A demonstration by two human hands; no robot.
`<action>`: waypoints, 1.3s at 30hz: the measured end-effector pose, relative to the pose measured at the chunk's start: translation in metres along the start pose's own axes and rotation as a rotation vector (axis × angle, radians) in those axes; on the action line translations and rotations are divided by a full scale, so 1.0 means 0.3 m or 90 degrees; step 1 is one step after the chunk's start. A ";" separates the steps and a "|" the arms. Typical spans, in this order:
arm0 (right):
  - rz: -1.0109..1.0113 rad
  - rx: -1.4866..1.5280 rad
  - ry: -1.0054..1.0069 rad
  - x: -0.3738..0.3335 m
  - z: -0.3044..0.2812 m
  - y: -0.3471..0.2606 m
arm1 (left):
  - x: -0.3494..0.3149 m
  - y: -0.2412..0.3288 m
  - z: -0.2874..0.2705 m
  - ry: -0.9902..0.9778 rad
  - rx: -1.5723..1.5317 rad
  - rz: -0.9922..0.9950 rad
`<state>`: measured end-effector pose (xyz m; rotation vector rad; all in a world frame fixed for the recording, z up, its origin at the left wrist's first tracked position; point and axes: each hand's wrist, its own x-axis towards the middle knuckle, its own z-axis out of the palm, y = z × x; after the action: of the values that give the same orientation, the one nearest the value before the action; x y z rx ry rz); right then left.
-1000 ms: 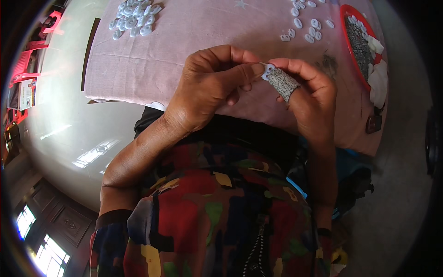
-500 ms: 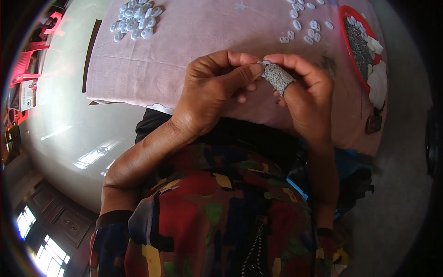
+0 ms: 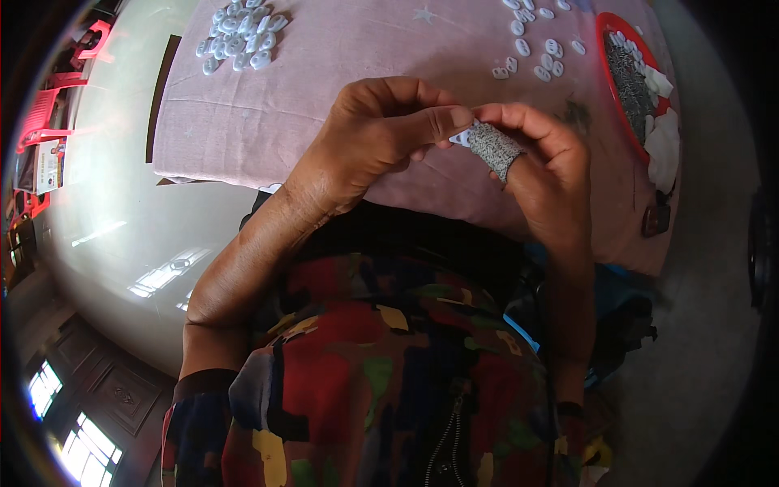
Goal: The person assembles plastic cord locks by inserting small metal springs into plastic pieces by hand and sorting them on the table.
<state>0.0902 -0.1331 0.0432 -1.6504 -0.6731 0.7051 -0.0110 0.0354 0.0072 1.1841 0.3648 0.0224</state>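
One small white piece between two bare hands

One white piece (image 3: pixel 460 138) sits between the fingertips, above the near part of the pink cloth (image 3: pixel 365 49) on the table. The right hand (image 3: pixel 542 158) pinches it narrowly; one grey knitted finger sleeve (image 3: pixel 497 151) covers that thumb. The left hand (image 3: pixel 369 138) meets it from the other side, thumb tip at the piece's upper edge — whether those fingers grip it, or something smaller, I cannot tell.

Beyond the hands, about fifteen white ovals (image 3: pixel 522 48) lie scattered, a few touching. Farther left is one heap of similar ovals (image 3: pixel 239 36), more than twenty but too overlapped for an exact count.

One red basin (image 3: pixel 603 57) stands at the table's right side. It contains a mass of small grey pieces (image 3: pixel 626 77) — too many to count — and several white ovals at its far end. Two crumpled white things (image 3: pixel 664 146) lie at its right side, near one dark rectangular object (image 3: pixel 657 218).
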 end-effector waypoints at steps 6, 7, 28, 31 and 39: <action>-0.067 0.001 0.073 -0.015 0.030 0.019 | -0.010 0.012 0.020 0.031 -0.070 -0.007; -0.089 -0.112 0.080 -0.023 0.031 0.010 | -0.011 0.008 0.020 0.031 -0.070 -0.006; -0.369 -0.476 0.066 0.003 0.007 0.040 | -0.009 -0.013 0.025 -0.008 -0.009 0.003; -0.388 -0.541 0.062 0.014 0.001 0.041 | -0.014 -0.010 0.034 0.013 -0.006 -0.002; -0.355 -0.649 -0.021 0.022 -0.004 0.007 | -0.019 -0.020 0.032 0.000 0.037 0.062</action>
<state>0.0955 -0.1293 0.0408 -2.1770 -1.6063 -0.0764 -0.0147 0.0233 0.0064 1.2593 0.3094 0.0975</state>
